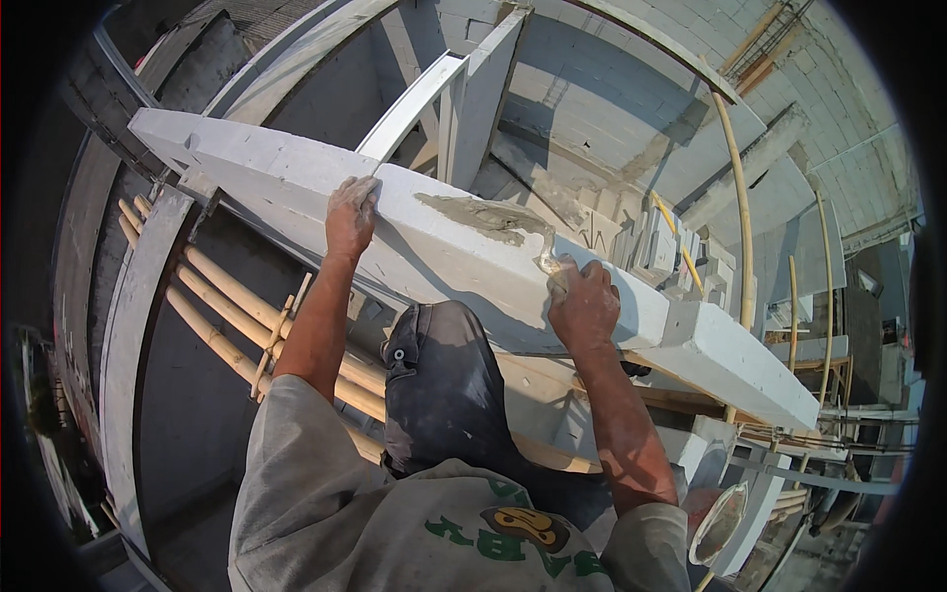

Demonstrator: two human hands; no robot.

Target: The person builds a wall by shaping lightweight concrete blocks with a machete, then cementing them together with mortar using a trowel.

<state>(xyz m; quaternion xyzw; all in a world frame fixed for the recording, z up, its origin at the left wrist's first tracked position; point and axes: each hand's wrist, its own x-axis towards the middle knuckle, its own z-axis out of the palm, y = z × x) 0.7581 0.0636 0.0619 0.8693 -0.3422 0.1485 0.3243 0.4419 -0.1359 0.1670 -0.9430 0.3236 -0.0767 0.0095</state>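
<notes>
A wall of white lightweight blocks (296,156) runs across in front of me, with a grey mortar patch (483,215) spread along its top. My left hand (352,212) rests on the wall's upper edge, beside a white upright panel's joint; its dusty fingers lie against the block and hold no tool. At the right end of the mortar, my right hand (584,306) is closed around a trowel (547,259). The small blade, smeared with mortar, touches the block top; the handle is hidden in the fist.
Bamboo poles (232,306) lashed together pass below the wall at left. Beyond it, stacked pale blocks (651,242) stand beside upright bamboo (738,197). A bucket (718,523) sits at lower right. My knee (444,355) is close to the wall; deep drops open on both sides.
</notes>
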